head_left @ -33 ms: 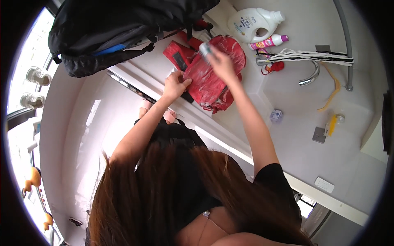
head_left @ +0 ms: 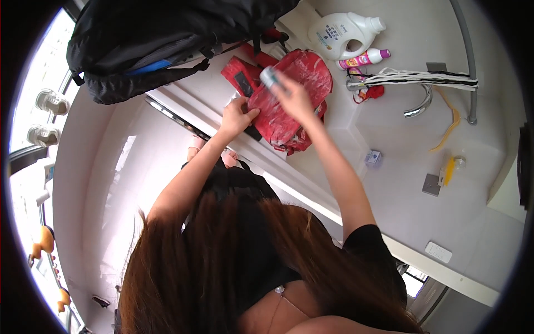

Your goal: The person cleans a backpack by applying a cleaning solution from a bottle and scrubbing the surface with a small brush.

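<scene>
A red bag (head_left: 289, 106) lies on the pale ledge, its face streaked with white suds and a strap with a dark patch at its upper left. At its left edge my left hand (head_left: 238, 118) is closed, thumb and fingers pinching the red fabric. Above the bag's upper part is my right hand (head_left: 293, 100), fingers wrapped round a small pale white-and-teal brush-like block (head_left: 271, 78). Motion blurs this block, and I cannot tell whether it touches the bag.
A large black bag (head_left: 161, 44) fills the upper left. Beyond the red bag are a white jug (head_left: 342, 33), a pink bottle (head_left: 364, 58), black-and-white cords (head_left: 417, 79) and a curved metal spout (head_left: 421, 103). A small clear box (head_left: 373, 158) sits to the right.
My right hand has moved a little left and down across the bag, with the pale block in it. My left hand stays at the bag's edge.
</scene>
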Tool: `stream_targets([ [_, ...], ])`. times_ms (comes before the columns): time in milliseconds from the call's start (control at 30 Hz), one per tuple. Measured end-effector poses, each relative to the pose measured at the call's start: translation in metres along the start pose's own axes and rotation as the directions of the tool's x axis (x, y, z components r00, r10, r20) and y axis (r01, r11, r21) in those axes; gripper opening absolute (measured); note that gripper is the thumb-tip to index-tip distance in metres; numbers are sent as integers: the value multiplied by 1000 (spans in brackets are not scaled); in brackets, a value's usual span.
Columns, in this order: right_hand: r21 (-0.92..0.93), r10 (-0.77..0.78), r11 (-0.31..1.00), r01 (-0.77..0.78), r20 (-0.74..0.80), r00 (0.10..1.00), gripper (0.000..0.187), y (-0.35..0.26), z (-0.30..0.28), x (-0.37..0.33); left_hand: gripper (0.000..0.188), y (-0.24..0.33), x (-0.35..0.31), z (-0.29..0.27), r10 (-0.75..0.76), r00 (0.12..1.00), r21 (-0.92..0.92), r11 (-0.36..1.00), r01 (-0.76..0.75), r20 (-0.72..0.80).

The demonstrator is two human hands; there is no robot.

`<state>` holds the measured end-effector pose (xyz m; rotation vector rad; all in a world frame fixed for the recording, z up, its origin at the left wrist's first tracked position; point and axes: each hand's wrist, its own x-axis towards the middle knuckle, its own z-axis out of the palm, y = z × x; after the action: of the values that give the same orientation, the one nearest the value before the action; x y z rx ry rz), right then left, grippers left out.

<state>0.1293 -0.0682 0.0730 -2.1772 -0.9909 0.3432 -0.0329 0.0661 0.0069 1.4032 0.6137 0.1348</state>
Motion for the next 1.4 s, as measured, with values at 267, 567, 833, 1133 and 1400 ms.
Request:
stream_targets([
  [267, -250, 20, 968, -13, 26, 999, 50, -46, 27, -61, 27, 0, 0, -7, 2, 988, 44, 999, -9, 155],
  [567, -707, -41, 699, -108, -190, 981, 49, 48, -40, 50, 21, 1, -4, 2, 19, 999, 79, 997, -23, 47],
  [833, -547, 241, 708, -446, -407, 881, 46, 83, -62, 114, 22, 2, -5, 7, 77, 996, 184, 980, -83, 39],
  [1133, -44, -95, 995, 93, -41, 995, 50, -48, -6, -34, 25, 2, 4, -4, -64, 972, -156, 983, 101, 226],
  [1400, -388, 46, 920, -44, -4, 999, 48, -13, 12, -44, 24, -6, 5, 4, -46, 986, 50, 998, 39, 159],
])
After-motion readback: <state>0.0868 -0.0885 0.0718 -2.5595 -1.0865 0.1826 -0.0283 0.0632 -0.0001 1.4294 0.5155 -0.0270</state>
